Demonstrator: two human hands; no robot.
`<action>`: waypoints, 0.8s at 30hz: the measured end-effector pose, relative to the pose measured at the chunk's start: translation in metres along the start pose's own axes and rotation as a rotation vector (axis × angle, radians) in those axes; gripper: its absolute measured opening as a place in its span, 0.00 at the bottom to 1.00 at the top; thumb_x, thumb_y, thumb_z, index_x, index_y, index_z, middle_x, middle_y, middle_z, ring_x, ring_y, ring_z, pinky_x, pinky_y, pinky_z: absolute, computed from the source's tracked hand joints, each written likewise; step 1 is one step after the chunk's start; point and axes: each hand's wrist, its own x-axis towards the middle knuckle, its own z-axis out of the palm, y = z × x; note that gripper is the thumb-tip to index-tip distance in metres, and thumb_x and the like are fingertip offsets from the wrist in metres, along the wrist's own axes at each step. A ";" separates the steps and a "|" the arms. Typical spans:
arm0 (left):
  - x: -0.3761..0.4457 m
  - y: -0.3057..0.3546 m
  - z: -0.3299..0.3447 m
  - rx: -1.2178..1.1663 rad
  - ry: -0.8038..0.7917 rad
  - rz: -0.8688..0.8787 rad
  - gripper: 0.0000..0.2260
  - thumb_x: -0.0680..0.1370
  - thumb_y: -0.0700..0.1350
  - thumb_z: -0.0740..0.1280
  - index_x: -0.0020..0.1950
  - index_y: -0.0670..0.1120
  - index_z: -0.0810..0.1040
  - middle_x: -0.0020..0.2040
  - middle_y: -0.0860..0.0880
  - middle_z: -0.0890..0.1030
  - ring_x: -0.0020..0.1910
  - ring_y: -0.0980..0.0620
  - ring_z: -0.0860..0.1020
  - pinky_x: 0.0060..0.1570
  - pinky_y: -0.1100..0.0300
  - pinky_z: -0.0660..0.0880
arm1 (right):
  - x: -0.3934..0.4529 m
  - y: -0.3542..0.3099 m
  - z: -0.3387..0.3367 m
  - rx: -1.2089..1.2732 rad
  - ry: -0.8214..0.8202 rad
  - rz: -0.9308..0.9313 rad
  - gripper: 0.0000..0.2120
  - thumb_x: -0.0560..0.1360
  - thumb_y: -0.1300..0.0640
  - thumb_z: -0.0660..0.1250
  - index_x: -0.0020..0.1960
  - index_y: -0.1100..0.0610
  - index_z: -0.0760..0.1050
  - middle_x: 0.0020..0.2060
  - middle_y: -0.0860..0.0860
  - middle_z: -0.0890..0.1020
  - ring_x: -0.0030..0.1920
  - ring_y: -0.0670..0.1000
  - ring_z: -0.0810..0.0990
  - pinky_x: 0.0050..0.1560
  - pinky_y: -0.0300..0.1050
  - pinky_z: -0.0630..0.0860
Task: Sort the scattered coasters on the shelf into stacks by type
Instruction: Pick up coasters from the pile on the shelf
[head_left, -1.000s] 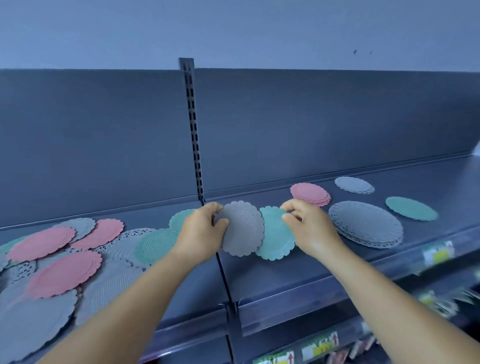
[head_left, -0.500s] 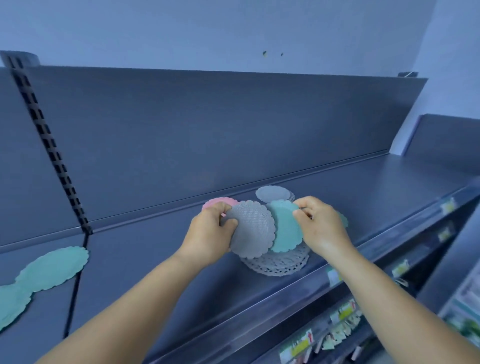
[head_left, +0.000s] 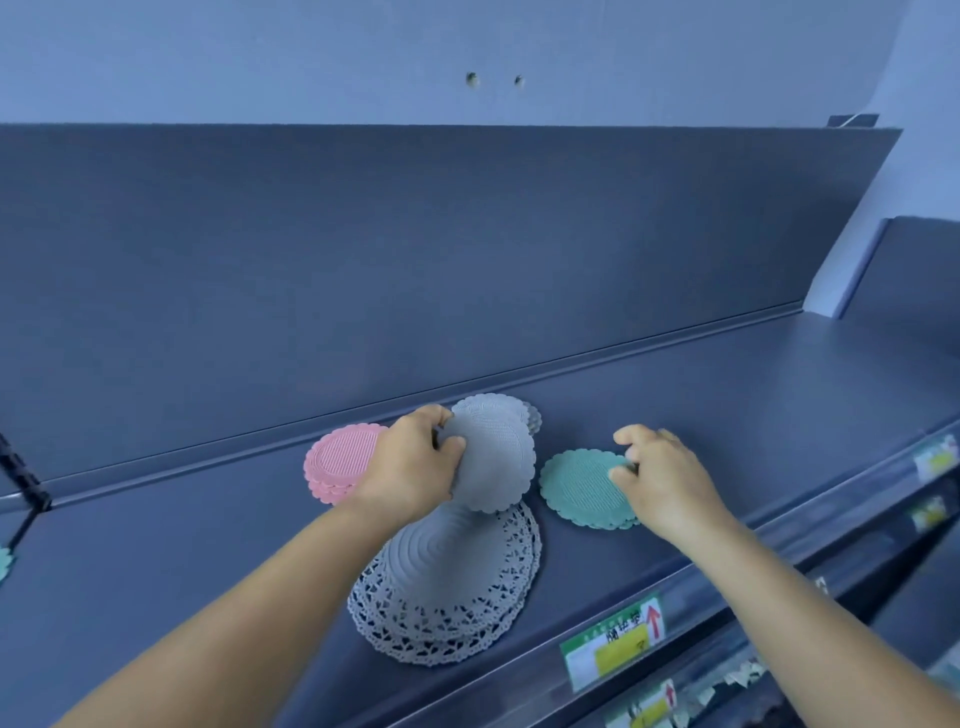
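Note:
My left hand (head_left: 415, 467) grips a small grey scalloped coaster (head_left: 496, 462) and holds it tilted above the shelf. Behind it lies a small grey coaster stack (head_left: 498, 408), partly hidden. A pink coaster stack (head_left: 340, 462) lies left of my left hand. A stack of large grey lace-edged coasters (head_left: 452, 592) lies below the held coaster. My right hand (head_left: 662, 480) pinches the right edge of a green coaster (head_left: 582, 486) that rests on the green stack on the shelf.
The dark grey shelf (head_left: 727, 405) has a raised back panel (head_left: 415, 249) and a front rail with price labels (head_left: 615, 644). Lower shelves show at the bottom right. A green coaster edge (head_left: 4, 564) peeks in at the far left.
The view swung right. My hands drew apart: the right hand carried the green coaster down onto the green stack, and the left hand still holds the grey coaster.

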 end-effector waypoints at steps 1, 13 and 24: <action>0.003 0.000 0.002 0.003 0.005 -0.006 0.06 0.78 0.40 0.61 0.43 0.49 0.74 0.36 0.44 0.81 0.32 0.46 0.79 0.41 0.49 0.81 | 0.001 0.000 -0.002 -0.032 0.001 -0.012 0.20 0.76 0.55 0.64 0.68 0.52 0.68 0.62 0.52 0.72 0.63 0.54 0.72 0.58 0.47 0.71; 0.042 0.010 0.020 0.117 0.079 -0.031 0.16 0.77 0.40 0.65 0.64 0.46 0.67 0.49 0.49 0.75 0.47 0.49 0.73 0.46 0.60 0.70 | 0.047 -0.065 0.008 0.321 -0.190 -0.130 0.17 0.75 0.59 0.62 0.62 0.50 0.67 0.38 0.46 0.82 0.39 0.48 0.77 0.35 0.40 0.70; 0.073 -0.013 0.039 0.623 -0.128 0.002 0.11 0.80 0.45 0.57 0.60 0.45 0.72 0.62 0.45 0.69 0.63 0.44 0.67 0.57 0.50 0.71 | 0.085 -0.074 0.041 -0.074 -0.235 -0.183 0.14 0.79 0.56 0.57 0.63 0.51 0.71 0.60 0.54 0.72 0.59 0.57 0.73 0.55 0.47 0.72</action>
